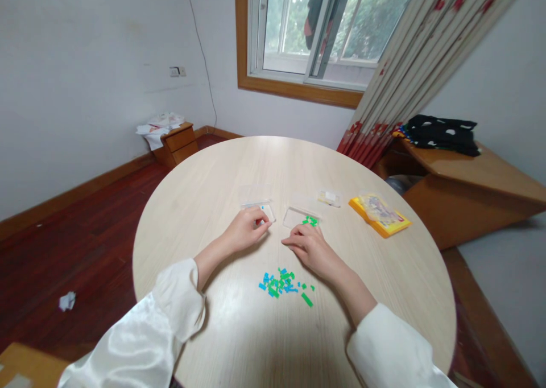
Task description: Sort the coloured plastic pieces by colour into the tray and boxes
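My left hand [248, 230] is over the near edge of a clear plastic box [268, 213] with a small blue piece in it. Its fingers are curled, thumb and forefinger close together; whatever they pinch is too small to make out. Just in front of a second clear box [290, 217], which has several green pieces [310, 221] at its right end, is my right hand [310, 250]. Thumb and forefinger there are pressed together, and I cannot see anything between them. Nearer to me lies a loose pile of small blue and green plastic bricks [279, 284], with a longer green brick [307, 300] at its right.
All this rests on a round pale wooden table [239, 331]. A small clear packet [329, 198] lies behind the right box. Farther right is a yellow box [379, 217] with crumpled clear plastic [375, 207] on top. A wooden cabinet [473, 189] stands beyond the table's right edge.
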The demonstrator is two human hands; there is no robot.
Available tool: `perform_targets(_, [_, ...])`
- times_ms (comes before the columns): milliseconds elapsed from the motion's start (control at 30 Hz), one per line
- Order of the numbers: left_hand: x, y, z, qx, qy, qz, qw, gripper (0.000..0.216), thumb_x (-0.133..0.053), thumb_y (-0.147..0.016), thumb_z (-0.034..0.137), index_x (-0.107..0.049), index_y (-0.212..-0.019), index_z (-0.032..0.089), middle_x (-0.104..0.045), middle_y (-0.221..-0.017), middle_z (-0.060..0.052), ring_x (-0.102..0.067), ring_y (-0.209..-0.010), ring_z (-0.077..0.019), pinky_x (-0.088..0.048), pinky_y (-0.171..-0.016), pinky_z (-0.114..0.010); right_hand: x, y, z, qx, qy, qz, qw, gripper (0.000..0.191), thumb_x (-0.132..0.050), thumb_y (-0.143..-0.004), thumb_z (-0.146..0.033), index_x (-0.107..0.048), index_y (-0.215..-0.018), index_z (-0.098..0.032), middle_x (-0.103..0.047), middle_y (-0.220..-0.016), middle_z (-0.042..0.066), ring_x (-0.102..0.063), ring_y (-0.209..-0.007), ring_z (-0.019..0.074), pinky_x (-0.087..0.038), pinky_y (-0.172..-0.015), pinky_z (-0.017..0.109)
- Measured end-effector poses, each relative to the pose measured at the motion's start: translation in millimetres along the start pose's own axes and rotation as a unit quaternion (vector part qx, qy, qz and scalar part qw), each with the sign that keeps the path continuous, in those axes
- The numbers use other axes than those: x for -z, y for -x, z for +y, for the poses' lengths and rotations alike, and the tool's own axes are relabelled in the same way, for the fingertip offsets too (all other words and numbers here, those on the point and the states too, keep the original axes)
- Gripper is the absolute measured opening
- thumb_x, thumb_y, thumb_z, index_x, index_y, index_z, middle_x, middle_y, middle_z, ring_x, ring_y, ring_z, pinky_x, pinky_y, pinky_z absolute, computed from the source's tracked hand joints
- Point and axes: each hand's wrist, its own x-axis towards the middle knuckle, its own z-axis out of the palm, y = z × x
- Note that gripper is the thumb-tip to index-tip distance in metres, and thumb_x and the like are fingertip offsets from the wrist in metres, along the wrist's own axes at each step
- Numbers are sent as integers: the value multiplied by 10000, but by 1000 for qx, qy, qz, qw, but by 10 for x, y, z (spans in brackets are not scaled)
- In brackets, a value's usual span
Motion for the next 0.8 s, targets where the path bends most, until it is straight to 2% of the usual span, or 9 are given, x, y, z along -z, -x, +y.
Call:
perform_targets(100, [-11,20,13,-4,7,-12,1000,144,-538,-805,207,-614,-703,140,-574,-664,-22,-463,-619,-118,-369,-619,-252,-13,4,68,-9,6,17,1000,134,-577,-846,-153,-696,-824,-209,-619,-843,53,-520,-874,205,-351,-793,378])
perform_targets(233, [-10,21,15,-2,9,-18,1000,166,-528,-805,220,-603,-681,140,-552,-646,-18,-448,-612,-117,-362,-617,-258,2,0,48,-17,9,9,1000,115,-585,-845,-172,-657,-761,-203,-617,-815,41,-517,-852,204,-339,-787,372])
perform_targets(333, [-2,17,34,-4,14,-34,999,178,-528,-803,220,-596,-661,137,-521,-626,-5,-437,-599,-110,-354,-608,-255,32,-8,-4,-15,7,7,1000,127,-556,-857,-165,-625,-754,-193,-610,-808,38,-513,-841,201,-334,-779,362])
perform_targets(400, [8,19,61,-5,25,-55,998,172,-531,-795,211,-597,-655,136,-504,-612,5,-432,-591,-105,-349,-599,-251,53,-17,-29,-18,12,37,999,113,-542,-861,-164,-614,-778,-191,-607,-830,40,-513,-850,200,-330,-773,354])
perform_targets(500, [37,25,115,-1,49,-106,993,150,-545,-777,192,-612,-656,133,-485,-586,17,-427,-574,-97,-343,-581,-241,82,-27,-7,-47,43,144,988,113,-524,-866,-187,-617,-804,-201,-604,-841,43,-508,-851,207,-316,-758,352])
perform_targets(600, [84,29,170,1,80,-188,979,91,-572,-733,140,-650,-688,127,-493,-597,20,-437,-577,-89,-353,-577,-229,109,-26,96,-84,73,241,964,142,-507,-869,-214,-626,-792,-208,-605,-806,40,-504,-824,212,-306,-739,349])
perform_targets(700, [137,26,210,-3,107,-271,956,109,-592,-701,95,-690,-737,127,-507,-638,17,-463,-599,-84,-373,-589,-217,123,-16,236,-117,85,280,949,151,-511,-862,-234,-637,-785,-203,-612,-803,44,-505,-826,219,-299,-729,345])
perform_targets(800, [173,20,230,-18,122,-332,935,154,-592,-708,68,-713,-769,141,-509,-666,16,-466,-612,-77,-380,-596,-206,119,-9,350,-140,95,285,943,172,-507,-863,-257,-658,-806,-199,-618,-804,52,-506,-827,225,-291,-718,344])
